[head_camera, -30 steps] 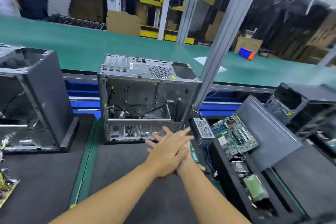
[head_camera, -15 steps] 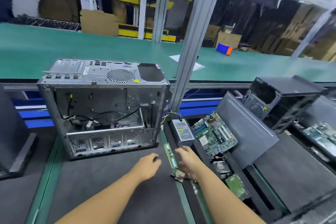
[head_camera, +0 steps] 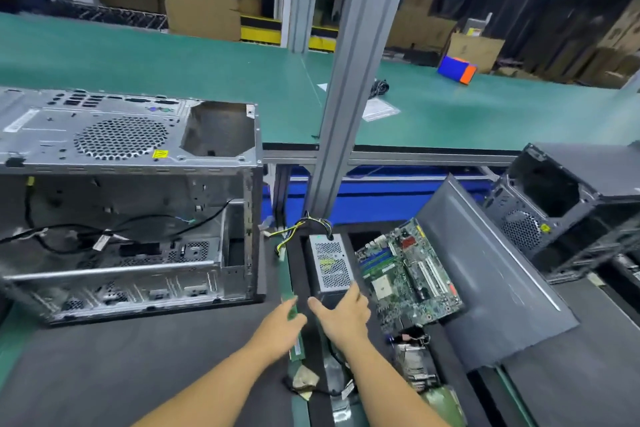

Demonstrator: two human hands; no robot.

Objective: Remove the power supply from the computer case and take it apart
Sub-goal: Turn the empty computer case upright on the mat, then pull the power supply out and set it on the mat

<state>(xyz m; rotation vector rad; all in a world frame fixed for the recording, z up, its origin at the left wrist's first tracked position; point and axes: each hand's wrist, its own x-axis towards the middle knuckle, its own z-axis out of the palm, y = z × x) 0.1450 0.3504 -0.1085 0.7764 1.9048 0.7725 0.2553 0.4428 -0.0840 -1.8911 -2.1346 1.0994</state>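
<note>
**Reaching for the freed power supply, hands apart, gripping nothing**

Finding the power supply [head_camera: 330, 262] already out of the computer case [head_camera: 131, 163], lying flat just right of the case's right wall. Spreading the right hand [head_camera: 341, 317] just off the case's near right corner, fingertips meeting the supply's near end but not curling round it. Stretching the left hand [head_camera: 277, 329] flat between the right hand and the case, holding nothing.

Judging the step as pick-up before teardown:
- closing the right hand round the near end and bringing the left onto the wall facing the case
- lifting level and slowly, minding the cable bundle [head_camera: 304, 225] trailing from the far end toward the case's right wall, likely snagging otherwise
- avoiding dragging against the motherboard [head_camera: 408, 274], lying further right of the case, close beside the supply
- setting down on the mat in front of the case for opening

Hard to make out:
- not telling whether the left fingertips are touching the green strip [head_camera: 289, 288] running along the case's right side
- not seeing any cover screws, with the supply's underside and far face hidden
- not seeing where the cable ends are going
- losing the case's left end past the frame edge, with motion blur smearing its near rails
</note>
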